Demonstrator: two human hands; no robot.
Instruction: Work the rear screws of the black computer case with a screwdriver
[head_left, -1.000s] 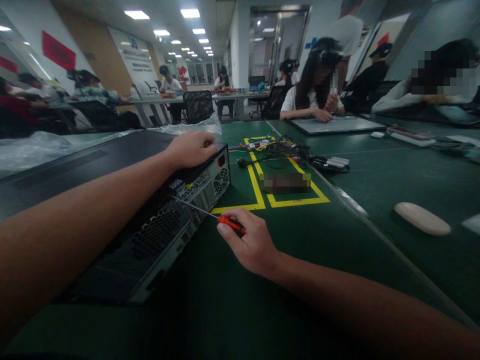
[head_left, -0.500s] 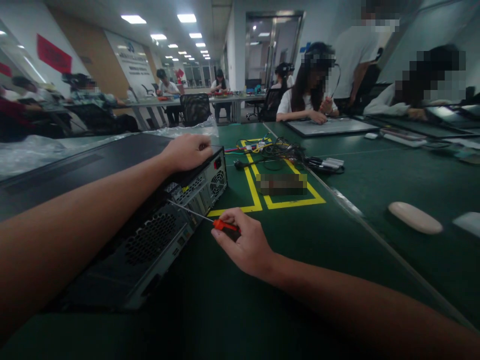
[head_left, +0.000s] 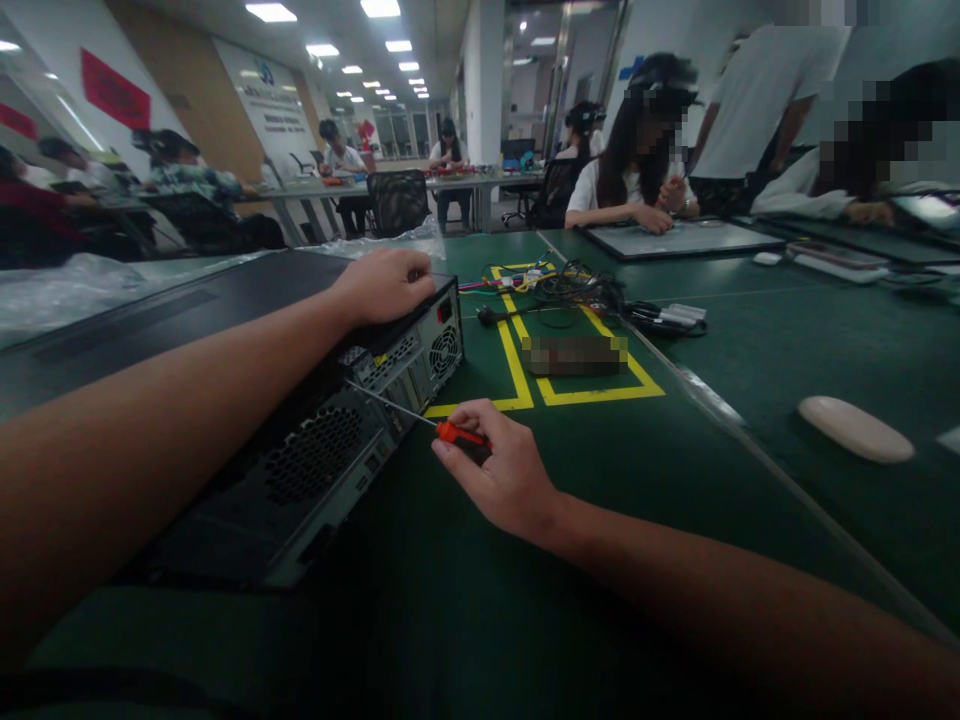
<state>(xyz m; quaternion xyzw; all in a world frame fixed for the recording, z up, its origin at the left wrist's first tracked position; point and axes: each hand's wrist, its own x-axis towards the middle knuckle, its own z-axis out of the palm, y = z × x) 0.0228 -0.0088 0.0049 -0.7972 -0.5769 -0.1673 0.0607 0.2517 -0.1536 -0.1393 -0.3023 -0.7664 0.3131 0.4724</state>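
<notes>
A black desktop computer case (head_left: 225, 300) lies on its side, its metal back panel with vents and a fan grille (head_left: 444, 350) facing right. Resting on the case's top near the back edge, my left hand (head_left: 390, 285) has its fingers curled in; whatever they may enclose is hidden. My right hand (head_left: 506, 465) is closed around the orange and black handle of a screwdriver (head_left: 454, 432). Its thin shaft points left, and the tip meets the back panel near the upper edge, above the honeycomb vent (head_left: 315, 455). Any screw at the tip is too small to make out.
Yellow tape (head_left: 600, 394) marks the green table (head_left: 600, 490) beyond my right hand. A tangle of cables (head_left: 577, 287) and a blurred-out block (head_left: 574, 356) lie there. A pale oval object (head_left: 855, 428) sits right. Clear plastic wrap (head_left: 82, 290) is behind the case. Co-workers sit across the table.
The whole view has shifted slightly, so things appear a little higher and farther right. Both hands keep their places, with the screwdriver still against the case's back panel.
</notes>
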